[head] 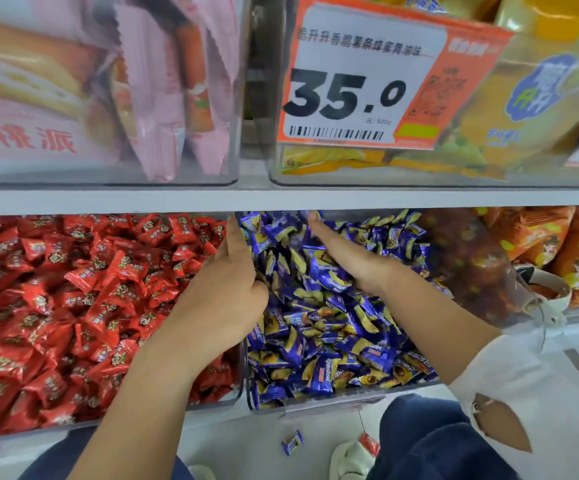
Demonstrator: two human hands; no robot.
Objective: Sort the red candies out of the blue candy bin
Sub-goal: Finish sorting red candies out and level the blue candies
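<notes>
Both hands in the blue candy bin (316,405) — left hand (227,289) at its left wall, index straight, other fingers hidden, grip unclear; right hand (347,254) flat on blue candies (329,337), fingers straight, together. Red candies (73,299) fill the adjacent bin. Shelf edge (281,199) overhangs; price tag (367,81) above. Two candies on floor.

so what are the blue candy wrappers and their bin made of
Blue candy wrappers: seemingly glossy metallised plastic film, given the bright glints and crinkled folds. Blue candy bin: seemingly clear rigid plastic, acrylic perhaps; candies show through its front wall.
</notes>
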